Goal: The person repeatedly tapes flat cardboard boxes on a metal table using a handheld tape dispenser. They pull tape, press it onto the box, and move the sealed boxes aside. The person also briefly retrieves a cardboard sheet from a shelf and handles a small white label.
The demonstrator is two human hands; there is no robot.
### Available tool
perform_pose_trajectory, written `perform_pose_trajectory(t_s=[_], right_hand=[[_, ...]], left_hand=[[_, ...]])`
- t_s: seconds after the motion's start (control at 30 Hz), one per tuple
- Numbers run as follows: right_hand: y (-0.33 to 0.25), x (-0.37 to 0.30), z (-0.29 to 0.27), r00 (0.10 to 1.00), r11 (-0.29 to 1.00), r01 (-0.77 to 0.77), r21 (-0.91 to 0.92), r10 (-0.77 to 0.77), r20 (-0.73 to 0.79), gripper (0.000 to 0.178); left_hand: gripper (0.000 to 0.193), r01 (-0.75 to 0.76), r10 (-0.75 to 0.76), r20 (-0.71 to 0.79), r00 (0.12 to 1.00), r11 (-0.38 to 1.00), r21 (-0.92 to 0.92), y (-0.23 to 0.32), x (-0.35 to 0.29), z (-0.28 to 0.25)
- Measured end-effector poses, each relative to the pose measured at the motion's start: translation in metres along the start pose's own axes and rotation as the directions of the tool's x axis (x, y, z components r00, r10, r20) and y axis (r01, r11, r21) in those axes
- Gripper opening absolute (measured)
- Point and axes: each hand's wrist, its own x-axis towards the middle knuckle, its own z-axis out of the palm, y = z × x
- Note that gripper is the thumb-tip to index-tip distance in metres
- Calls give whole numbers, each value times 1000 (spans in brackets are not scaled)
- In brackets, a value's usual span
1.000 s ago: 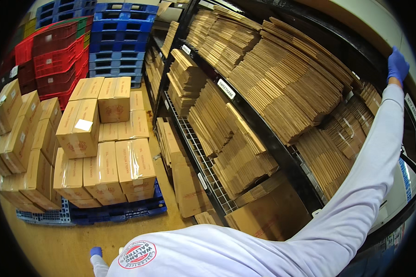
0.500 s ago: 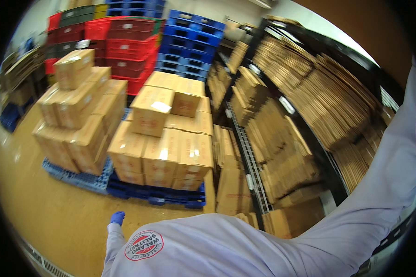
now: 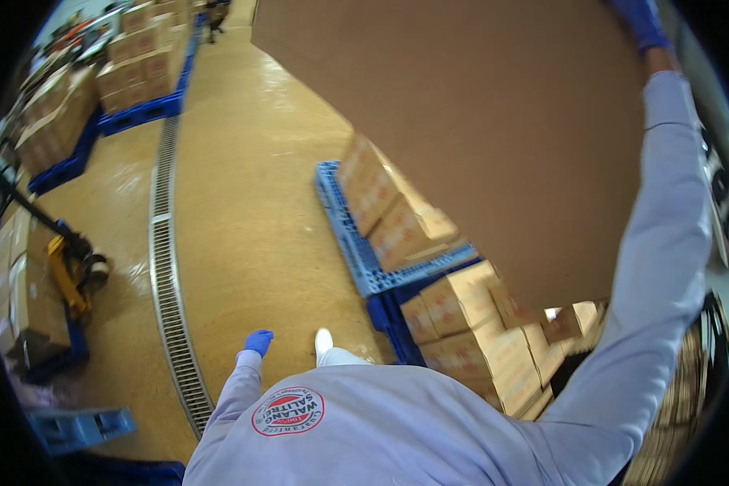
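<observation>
A large brown cardboard sheet (image 3: 478,121) spans the upper right and hides much of what lies behind it. My right hand (image 3: 640,23), in a blue glove, is raised high and grips the sheet at its right edge; the fingertips are partly cut off by the view. Low on my left side hangs my left hand (image 3: 257,342), also blue-gloved, its fingers curled with nothing seen in them. The yellow-brown floor is beneath it, and a white shoe (image 3: 323,340) shows just to its right.
Taped cartons (image 3: 454,324) stand on blue pallets (image 3: 356,251) close on my right. A floor drain grate (image 3: 166,275) runs along the left. Further left are a yellow pallet jack (image 3: 66,279) and more loaded pallets (image 3: 142,112). Stacked flat cardboard (image 3: 676,405) lies at lower right.
My view has swung left, from the rack and carton stacks to the open floor with the drain. The cardboard sheet, formerly only at the top right corner, now covers much of the view.
</observation>
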Motion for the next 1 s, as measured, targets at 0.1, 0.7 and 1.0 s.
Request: perform_pose_trajectory(t_s=[0.1,0.7,1.0], right_hand=[[-80,-31,155,955,994,-72,85,43,295,38],[-659,72,612,885,680,-93,727,-279,374,25],[-823,190,801,884,644,-25,764,-343,318,21]], left_hand=[[37,-75,73,-87,993,997,-23,-8,30,-49],[29,445,-458,-118,881,720,532,-19,206,-355],[34,456,-532,-40,846,681,573,-34,415,-578]])
